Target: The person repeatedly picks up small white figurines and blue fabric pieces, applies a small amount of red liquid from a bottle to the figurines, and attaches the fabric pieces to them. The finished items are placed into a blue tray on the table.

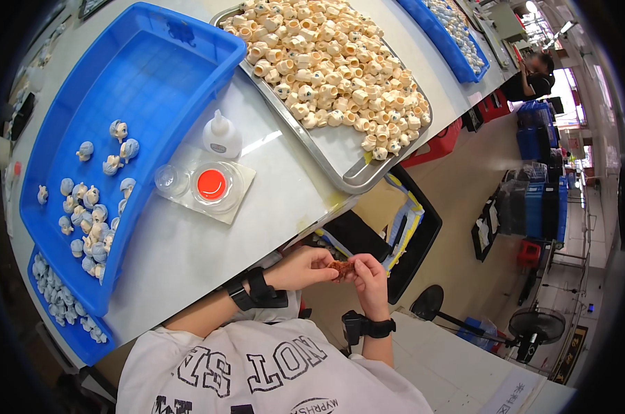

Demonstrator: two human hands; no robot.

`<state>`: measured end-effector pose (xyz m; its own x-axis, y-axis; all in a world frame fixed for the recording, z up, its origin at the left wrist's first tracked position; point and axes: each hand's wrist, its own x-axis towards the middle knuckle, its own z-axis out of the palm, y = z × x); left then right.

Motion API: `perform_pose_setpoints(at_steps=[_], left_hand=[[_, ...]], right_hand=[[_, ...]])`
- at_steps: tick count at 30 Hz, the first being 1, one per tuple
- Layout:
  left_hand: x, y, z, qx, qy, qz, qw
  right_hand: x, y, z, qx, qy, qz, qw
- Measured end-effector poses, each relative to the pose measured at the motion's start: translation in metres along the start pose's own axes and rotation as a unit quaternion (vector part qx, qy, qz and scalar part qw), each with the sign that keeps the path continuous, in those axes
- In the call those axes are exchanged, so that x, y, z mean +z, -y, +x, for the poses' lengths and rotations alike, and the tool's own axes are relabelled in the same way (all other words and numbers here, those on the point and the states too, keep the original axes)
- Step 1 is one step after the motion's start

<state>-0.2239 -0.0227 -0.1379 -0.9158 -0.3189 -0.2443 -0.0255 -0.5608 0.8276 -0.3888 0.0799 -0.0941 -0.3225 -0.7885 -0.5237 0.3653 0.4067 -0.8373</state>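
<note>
Reddish-brown piece (340,270) is held on the near side of the metal tray (341,146), pinched in the narrow grip of left hand (304,268) and right hand (371,277). Probably best steadied by one, worked lightly by the other.

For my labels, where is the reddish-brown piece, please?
In the head view, the reddish-brown piece is just right of centre, held between the left hand and right hand, below the near corner of the metal tray.
</note>
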Motion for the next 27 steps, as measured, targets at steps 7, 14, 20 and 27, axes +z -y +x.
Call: perform_pose_setpoints(at_steps=[7,14,20,27], left_hand=[[-0.015,0.001,-0.015,-0.025,0.009,-0.055,0.998],[-0.006,0.012,-0.029,0.008,-0.061,0.06,0.996],[0.004,-0.004,-0.048,0.056,-0.096,0.072,0.991],[0.012,-0.037,-0.093,0.122,-0.123,0.184,0.968]], right_hand=[[0.029,0.057,-0.047,-0.095,0.203,0.087,0.971],[0.175,0.124,-0.054,-0.368,0.562,0.3,0.677],[0.226,0.131,-0.071,-0.359,0.572,0.386,0.628],[0.254,0.125,-0.075,-0.339,0.545,0.397,0.656]])
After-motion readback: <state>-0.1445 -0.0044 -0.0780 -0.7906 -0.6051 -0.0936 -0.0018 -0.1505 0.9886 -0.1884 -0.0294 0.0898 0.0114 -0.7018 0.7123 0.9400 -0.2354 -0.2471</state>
